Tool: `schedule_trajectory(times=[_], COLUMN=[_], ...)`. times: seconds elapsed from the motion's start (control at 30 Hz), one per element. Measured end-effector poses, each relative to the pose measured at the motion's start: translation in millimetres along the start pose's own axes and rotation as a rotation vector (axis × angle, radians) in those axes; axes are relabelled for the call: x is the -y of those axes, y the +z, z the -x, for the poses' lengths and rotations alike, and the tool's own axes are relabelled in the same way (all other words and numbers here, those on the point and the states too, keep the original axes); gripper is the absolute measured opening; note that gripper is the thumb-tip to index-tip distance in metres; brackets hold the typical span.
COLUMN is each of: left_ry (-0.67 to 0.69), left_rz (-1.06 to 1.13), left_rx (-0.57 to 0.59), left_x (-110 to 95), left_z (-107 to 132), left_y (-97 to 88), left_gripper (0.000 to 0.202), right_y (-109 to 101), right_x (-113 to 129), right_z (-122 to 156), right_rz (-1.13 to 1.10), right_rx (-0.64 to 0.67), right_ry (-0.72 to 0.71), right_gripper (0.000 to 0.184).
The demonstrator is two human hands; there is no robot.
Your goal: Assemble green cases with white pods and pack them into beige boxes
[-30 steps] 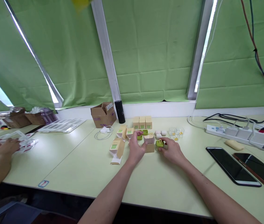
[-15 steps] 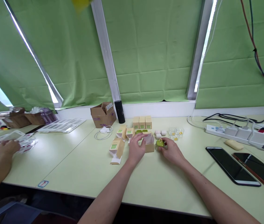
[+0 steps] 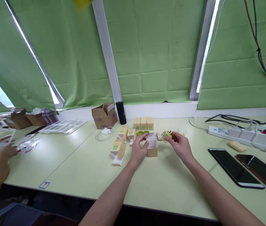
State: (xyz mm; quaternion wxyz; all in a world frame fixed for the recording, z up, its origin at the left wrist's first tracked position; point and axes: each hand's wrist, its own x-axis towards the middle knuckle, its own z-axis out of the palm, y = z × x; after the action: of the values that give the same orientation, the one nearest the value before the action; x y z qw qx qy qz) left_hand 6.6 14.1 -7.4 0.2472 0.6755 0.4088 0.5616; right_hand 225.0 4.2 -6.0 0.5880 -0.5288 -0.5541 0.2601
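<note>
My left hand (image 3: 139, 150) grips the left side of a small open cardboard box (image 3: 152, 152), whose white inside faces up. To the right of the box, my right hand (image 3: 181, 146) pinches a small rounded green case with a loop (image 3: 167, 135) between thumb and fingers, lifted above the table. More green cases (image 3: 143, 133) lie behind my left hand, partly hidden. Pale rounded pieces (image 3: 159, 135) sit just behind the held case. Clear cups with yellow centres (image 3: 182, 131) are mostly covered by my right hand.
Opened small boxes (image 3: 118, 150) lie to the left, and closed ones (image 3: 143, 123) stand behind. Further back are a carton (image 3: 104, 116), a black bottle (image 3: 121, 113) and a white cable (image 3: 105, 131). Phones (image 3: 235, 168) and a power strip (image 3: 237, 134) lie right. A co-worker's hands (image 3: 4, 152) are far left.
My right hand has raised the green case off the table and moved slightly right and away from me. The box has tilted a little, its opening now showing more white.
</note>
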Motion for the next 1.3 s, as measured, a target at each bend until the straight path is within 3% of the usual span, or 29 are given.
schedule_trajectory(times=[0.13, 0.43, 0.83, 1.1, 1.3], left_ry=[-0.055, -0.073, -0.086, -0.150, -0.232], left_rz=[0.052, 0.138, 0.202, 0.285, 0.414], left_rx=[0.044, 0.145, 0.217, 0.196, 0.179], left_x=[-1.1, 0.6, -1.1, 2.7, 8.3], left_z=[0.9, 4.4, 6.3, 4.2, 1.8], left_y=[0.4, 3.8, 5.8, 6.6, 7.9], left_gripper=[0.041, 0.047, 0.051, 0.052, 0.065], right_y=[-0.5, 1.7, 11.9, 9.0, 5.8], right_x=[10.0, 26.3, 17.7, 12.2, 12.3], right_z=[1.8, 12.0, 21.4, 16.3, 14.5], right_rz=[-0.218, -0.392, -0.314, -0.232, -0.209], right_rx=[-0.044, -0.044, 0.146, 0.079, 0.085], right_ry=[0.011, -0.019, -0.040, -0.066, -0.058], right_gripper=[0.061, 0.056, 0.056, 0.051, 0.058])
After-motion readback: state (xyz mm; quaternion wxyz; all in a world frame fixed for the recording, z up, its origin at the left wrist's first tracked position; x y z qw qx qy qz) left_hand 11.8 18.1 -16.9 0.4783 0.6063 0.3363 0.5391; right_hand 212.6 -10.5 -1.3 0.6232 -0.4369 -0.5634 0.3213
